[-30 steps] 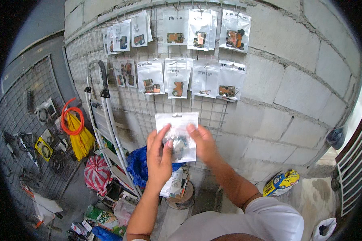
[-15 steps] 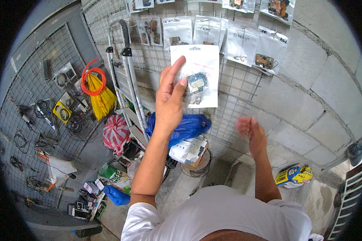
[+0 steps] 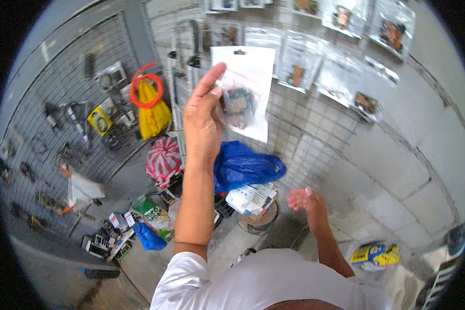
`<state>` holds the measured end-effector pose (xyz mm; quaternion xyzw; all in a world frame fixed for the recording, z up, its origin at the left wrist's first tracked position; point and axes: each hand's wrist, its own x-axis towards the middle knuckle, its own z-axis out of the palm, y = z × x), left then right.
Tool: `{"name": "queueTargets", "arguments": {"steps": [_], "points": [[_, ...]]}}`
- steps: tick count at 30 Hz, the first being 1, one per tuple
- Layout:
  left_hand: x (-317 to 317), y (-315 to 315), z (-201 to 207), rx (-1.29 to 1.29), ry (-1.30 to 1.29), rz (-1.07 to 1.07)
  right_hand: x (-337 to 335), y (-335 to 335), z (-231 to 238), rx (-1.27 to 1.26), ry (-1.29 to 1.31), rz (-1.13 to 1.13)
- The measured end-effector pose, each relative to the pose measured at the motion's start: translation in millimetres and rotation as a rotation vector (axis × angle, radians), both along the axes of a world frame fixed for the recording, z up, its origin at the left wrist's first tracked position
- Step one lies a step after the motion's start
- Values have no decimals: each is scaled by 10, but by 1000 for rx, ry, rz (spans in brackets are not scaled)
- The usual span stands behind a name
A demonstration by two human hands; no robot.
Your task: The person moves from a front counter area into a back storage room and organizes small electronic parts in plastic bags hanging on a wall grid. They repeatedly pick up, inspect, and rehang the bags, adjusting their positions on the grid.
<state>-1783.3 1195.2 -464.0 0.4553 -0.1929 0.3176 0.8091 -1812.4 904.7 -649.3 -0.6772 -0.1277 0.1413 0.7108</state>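
- A small white-backed bag [image 3: 259, 95] with a hang hole along its top edge is held up, slightly tilted, before a wire grid [image 3: 315, 142] on a block wall [image 3: 398, 155].
- The left hand [image 3: 202, 121] has its grip closed on the bag's left side, thumb and index finger showing against the packet.
- Inside the bag's clear front sits a blue-green circuit board [image 3: 237, 105], its finer details blurred.
- The right hand [image 3: 309, 204] hangs below and to the right, well apart from the bag, its grip loose and unfurled with the fingers pointing left.
- Behind and to the right of the bag, rows of hanging packets [image 3: 297, 64] line the grid, several containing orange-brown parts.
- Below the bag, a blue plastic bag [image 3: 240, 168] lies just behind white printed packaging [image 3: 250, 199], which rests on a round spool [image 3: 261, 222].
- At left, an orange hose [image 3: 157, 93] loops over a yellow bag [image 3: 152, 119], above a red-and-white striped bundle [image 3: 164, 157].
- A yellow-and-blue sack [image 3: 374, 256] lies on the floor at lower right.
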Motion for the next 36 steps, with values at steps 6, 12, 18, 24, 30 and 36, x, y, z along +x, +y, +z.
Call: {"name": "queueTargets", "arguments": {"steps": [6,12,18,24,30,36], "points": [[-42,286,-138,-623,-259,-1115,-7,128,70,35,-31,44],[-154,307,-173,-528,-296,-1030,-57,166,110,26,-12,64],[37,274,168,102,-37,213,6,108,42,7,-5,126],[462,-50,1155,475,-207,636,77,-23,59,33,-2,101],[1458,-9,1840,535,-375,811,59,-344,50,34,26,-9],[2004,-81,2205,595,-415,624,31,-561,-63,73,61,-111]]}}
